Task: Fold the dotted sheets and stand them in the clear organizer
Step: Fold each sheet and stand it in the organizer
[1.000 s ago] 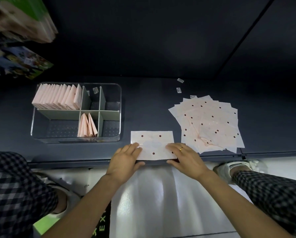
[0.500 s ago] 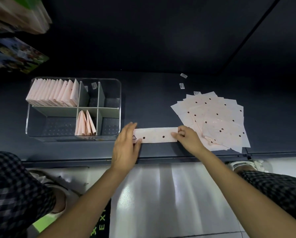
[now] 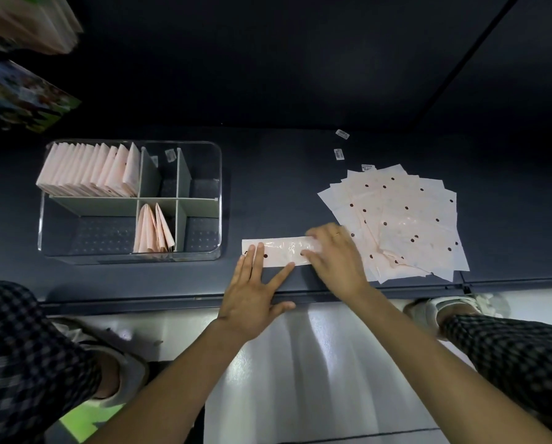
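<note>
While the folded strip [image 3: 278, 253] of a dotted sheet lies flat on the dark tabletop [image 3: 268, 174], both hands rest on it. The left hand [image 3: 255, 293] is spread, its straight fingers pressing the left end of the strip. The right hand [image 3: 338, 254] covers the right end with fingers laid flat (this hand is a little blurred, so I cannot tell if the thumb pinches the edge). Just beside the right hand, on its outer side, a loose pile of unfolded dotted sheets [image 3: 396, 219] is fanned out, and beyond this pile lie some small labels [image 3: 338, 153]. To the left of the left hand stands the clear organizer [image 3: 130, 200] with grey dividers; many folded sheets [image 3: 89, 171] stand in its far left compartment, and a few more [image 3: 153, 229] in a near middle one. Nothing lies between the hands and the organizer.
</note>
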